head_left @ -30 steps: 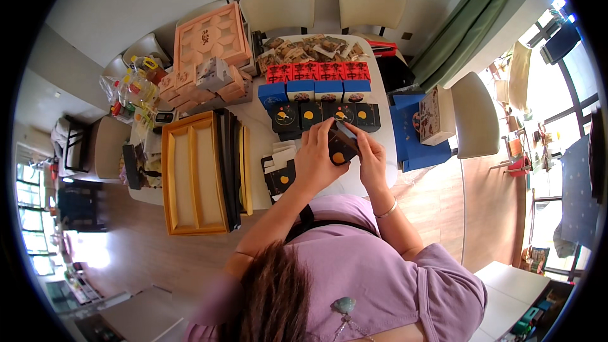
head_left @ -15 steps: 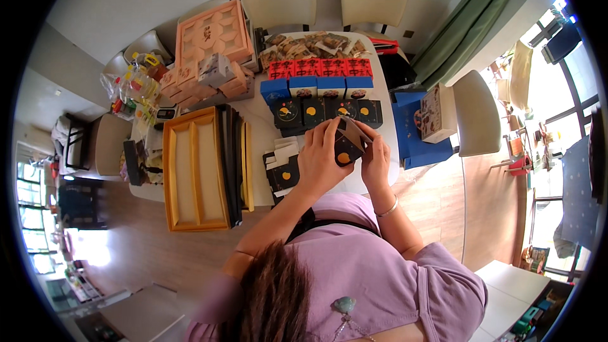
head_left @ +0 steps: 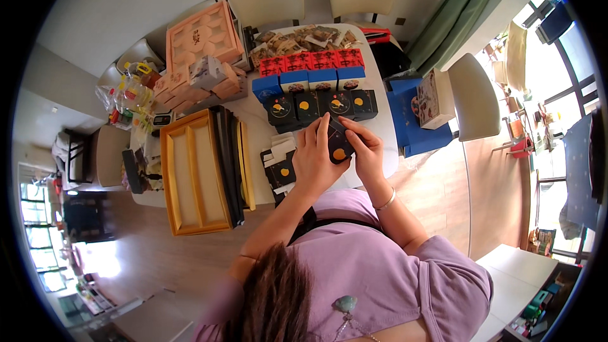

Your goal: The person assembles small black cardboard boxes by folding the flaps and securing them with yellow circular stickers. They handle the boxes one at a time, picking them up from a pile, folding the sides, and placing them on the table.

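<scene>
A small black carton [head_left: 340, 149] with an orange round print is between my hands, above the near edge of the table. My left hand [head_left: 313, 157] wraps its left side, with the fingers reaching up to its top. On the other side my right hand [head_left: 368, 152] grips the carton, fingers bent over its upper end. Its top looks folded down; fingers hide part of it. Just left of my left hand lie flat, unfolded black cartons [head_left: 278, 168] with pale flaps. Behind my hands stands a row of finished-looking black cartons [head_left: 308, 107].
Blue boxes [head_left: 323, 80], red boxes [head_left: 313, 62] and a heap of wrapped packets [head_left: 304, 42] stand farther back. A gold-rimmed tray [head_left: 195, 174] and pink boxes [head_left: 206, 76] occupy the left. A blue bag [head_left: 411, 117] and a patterned box [head_left: 434, 101] rest on a chair at right.
The carton's raised flaps have been folded down, and my right fingers have moved over its top. My head view has shifted slightly, so the table appears moved left and up.
</scene>
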`<state>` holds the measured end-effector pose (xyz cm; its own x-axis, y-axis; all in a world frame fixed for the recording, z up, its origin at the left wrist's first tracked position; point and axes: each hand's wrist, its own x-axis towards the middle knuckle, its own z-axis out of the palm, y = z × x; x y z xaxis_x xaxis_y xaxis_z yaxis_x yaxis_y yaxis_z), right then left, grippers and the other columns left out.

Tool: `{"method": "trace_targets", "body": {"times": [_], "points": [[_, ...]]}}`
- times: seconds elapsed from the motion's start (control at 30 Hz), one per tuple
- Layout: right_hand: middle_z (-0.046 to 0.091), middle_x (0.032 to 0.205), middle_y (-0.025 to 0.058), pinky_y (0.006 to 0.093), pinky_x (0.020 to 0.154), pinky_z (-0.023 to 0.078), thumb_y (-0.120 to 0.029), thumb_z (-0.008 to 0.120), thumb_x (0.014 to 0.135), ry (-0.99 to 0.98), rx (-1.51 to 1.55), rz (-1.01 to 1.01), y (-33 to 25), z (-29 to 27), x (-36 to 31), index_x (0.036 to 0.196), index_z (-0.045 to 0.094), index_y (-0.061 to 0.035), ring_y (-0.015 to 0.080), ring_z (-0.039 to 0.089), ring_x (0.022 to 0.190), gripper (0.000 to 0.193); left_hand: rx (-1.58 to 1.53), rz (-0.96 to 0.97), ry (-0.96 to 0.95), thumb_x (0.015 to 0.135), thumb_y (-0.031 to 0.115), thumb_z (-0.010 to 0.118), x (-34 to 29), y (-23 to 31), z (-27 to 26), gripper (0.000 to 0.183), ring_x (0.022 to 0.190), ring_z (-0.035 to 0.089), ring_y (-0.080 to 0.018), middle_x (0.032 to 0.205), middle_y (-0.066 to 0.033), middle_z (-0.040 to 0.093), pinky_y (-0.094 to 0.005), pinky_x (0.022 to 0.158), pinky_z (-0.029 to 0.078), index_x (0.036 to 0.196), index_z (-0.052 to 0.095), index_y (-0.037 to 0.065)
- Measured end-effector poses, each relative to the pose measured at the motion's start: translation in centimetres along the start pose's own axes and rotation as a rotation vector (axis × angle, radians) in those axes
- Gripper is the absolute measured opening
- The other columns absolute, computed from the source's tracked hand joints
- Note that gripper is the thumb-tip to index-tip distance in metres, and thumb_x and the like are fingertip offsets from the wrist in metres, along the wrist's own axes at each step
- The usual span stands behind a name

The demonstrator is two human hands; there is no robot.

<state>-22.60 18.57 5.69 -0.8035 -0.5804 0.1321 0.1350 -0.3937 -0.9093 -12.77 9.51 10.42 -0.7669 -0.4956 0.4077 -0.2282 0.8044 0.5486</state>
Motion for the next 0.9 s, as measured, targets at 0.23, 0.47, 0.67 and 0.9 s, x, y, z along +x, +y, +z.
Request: {"method": "trace_targets", "body": {"times": [0.23,0.47,0.67,0.9], "points": [[0.066,0.12,0.0116,0.0276,0.087,0.05,-0.001,0.062,0.091,-0.106,-0.493,-0.246,-1.0,0.0,-0.3,0.116,0.066,0.0024,0.0159,0.062,0.107,0.026,-0.028,-0.007,-0.023,0.059,0.022,0.086,-0.3,0.0,0.4,0.095,0.106,0.057,-0.0339,0.123,-0.014,0.053,-0.0407,0.075,0.055,0.141,0.04,0.012],[0.062,0.125,0.0132,0.0279,0.089,0.052,0.008,0.069,0.082,0.015,-0.214,-0.173,0.3,-0.7,-1.7,0.112,0.062,-0.0009,0.019,0.062,0.11,0.031,-0.217,-0.058,0.006,0.064,0.031,0.084,-0.7,-1.6,2.0,0.078,0.091,0.065,-0.0336,0.116,-0.0156,0.055,-0.0389,0.067,0.057,0.131,0.049,0.016],[0.054,0.135,0.0149,0.0322,0.097,0.048,0.002,0.075,0.078,-0.157,-0.321,-0.227,0.5,-2.3,-1.3,0.123,0.057,-0.0029,0.0215,0.056,0.12,0.049,-0.276,-0.067,-0.019,0.069,0.025,0.083,-0.8,-1.8,2.3,0.069,0.094,0.065,-0.0325,0.117,-0.0148,0.054,-0.0391,0.071,0.057,0.128,0.049,0.014],[0.042,0.146,0.0149,0.0419,0.107,0.039,-0.011,0.089,0.063,-0.381,-0.536,-0.138,-2.8,-2.6,-0.3,0.147,0.035,-0.0072,0.0295,0.044,0.132,0.1,-1.931,-0.7,-0.622,0.091,0.064,0.036,0.0,-5.5,3.1,0.077,0.127,0.047,-0.049,0.146,-0.0163,0.043,-0.0552,0.1,0.046,0.149,0.032,0.013]]}}
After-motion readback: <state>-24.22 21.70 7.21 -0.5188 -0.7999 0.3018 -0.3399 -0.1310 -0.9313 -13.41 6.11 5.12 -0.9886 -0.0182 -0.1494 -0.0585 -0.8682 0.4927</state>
